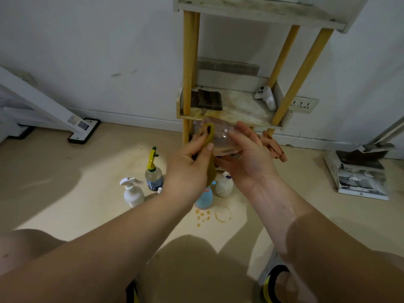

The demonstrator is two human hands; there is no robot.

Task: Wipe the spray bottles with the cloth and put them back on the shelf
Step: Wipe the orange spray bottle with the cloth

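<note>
— Head view. Held up at the centre of the frame?
— A clear spray bottle [220, 137], lying sideways just in front of the lower board of the shelf [237, 117], with its terracotta trigger head [274, 148] poking out to the right.

— Held how?
— Cradled in the right hand [248, 159], palm turned toward the camera, fingers [242, 131] curled round the far side of the plastic. Rubbed at its left end by the left hand [188, 169], thumb and fingers pinching an olive cloth [210, 136] against the bottle, with the loose end of the cloth hanging below that hand.

— Lower down?
— On the floor [65, 171], lower centre, just beneath the hands: a white bottle [132, 193] with a white trigger, furthest left. Just behind it and to the right, a yellow-sprayer bottle [153, 173]. Next, a blue bottle [205, 200], partly hidden by the left wrist. Just to its right, a speckled bottle [224, 186] with a purple-marked nozzle. All upright, close together, none seen touching.

— On the shelf board itself?
— A dark wooden piece [206, 99] at the left, and a white game controller [265, 97] leaning in the right corner.

— Elsewhere?
— A brown ring stain [223, 214] and some drips in front of the blue bottle, a wall socket [302, 104] right of the shelf, and a stack of papers [363, 182] near the right edge.
</note>
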